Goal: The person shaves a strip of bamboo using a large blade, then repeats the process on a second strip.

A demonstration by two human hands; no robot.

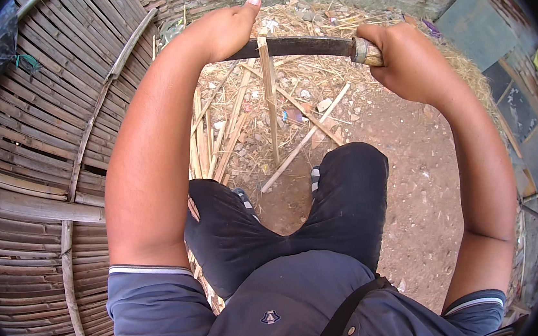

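Right hand (pixel 398 58) closed round the wooden handle (pixel 373 53) of a long knife (pixel 319 44), near 2 o'clock; left hand (pixel 225 35) at the blade's other end, between 11 and 12.
Both arms reach forward, elbows bowed out toward 8 and 4 o'clock, the right one more sharply bent at the wrist. The left thumb points up toward 12; its fingers are out of sight, so I cannot tell what they grip. The knife lies almost level between the hands, and an upright wooden strip (pixel 270 103) at 12 o'clock crosses in front of its dark blade. Below, a pale stick (pixel 308 136) lies slantwise on the ground (pixel 413 186).
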